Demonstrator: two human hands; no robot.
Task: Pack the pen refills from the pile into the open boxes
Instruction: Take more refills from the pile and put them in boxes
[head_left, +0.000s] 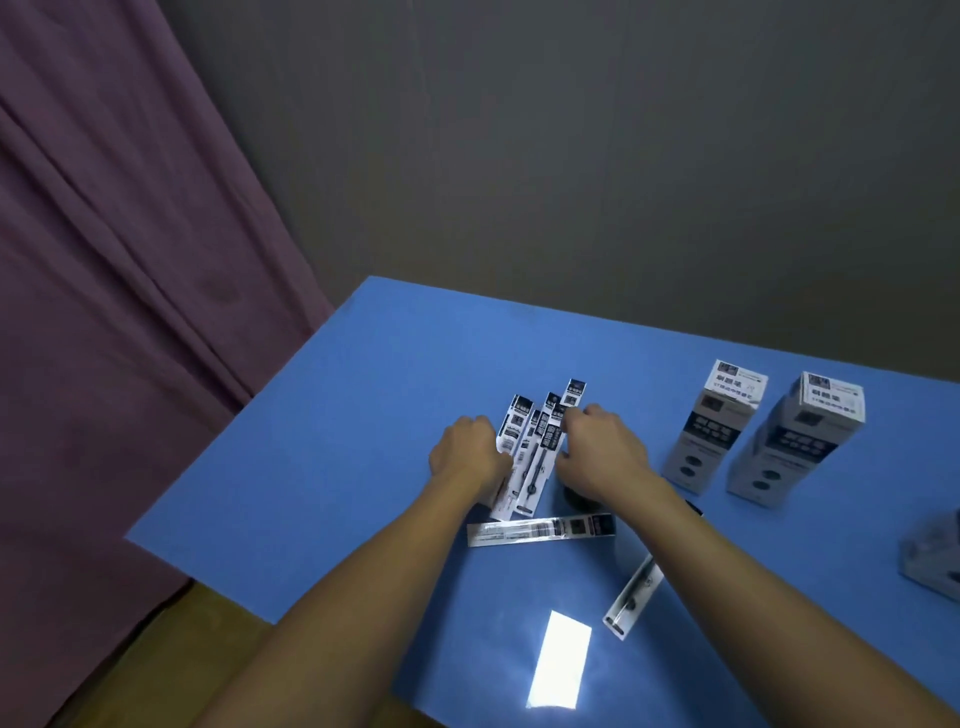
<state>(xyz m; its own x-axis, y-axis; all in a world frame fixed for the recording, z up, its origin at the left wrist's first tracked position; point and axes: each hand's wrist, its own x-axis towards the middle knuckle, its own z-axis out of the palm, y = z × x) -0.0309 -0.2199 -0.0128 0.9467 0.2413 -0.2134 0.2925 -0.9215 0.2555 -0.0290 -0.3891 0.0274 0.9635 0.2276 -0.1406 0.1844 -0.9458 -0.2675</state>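
Both hands, the left hand (467, 447) and right hand (597, 447), curl round the sides of the refills (535, 441) bunched mid-table (363, 415), so squaring the ends evenly should help before lifting toward the boxes (727, 426) standing well to the right.

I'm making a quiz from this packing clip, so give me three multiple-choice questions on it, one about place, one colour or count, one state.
1. Where do the two upright boxes stand relative to the hands?
A right
B left
C between them

2. What colour is the table?
A blue
B red
C white

3. What are both hands doing?
A resting in the lap
B gathering the refill packets
C lifting a box

Answers: 1 A, the boxes stand right of the right hand. 2 A, the surface is blue. 3 B, the left hand and the right flank the packets.
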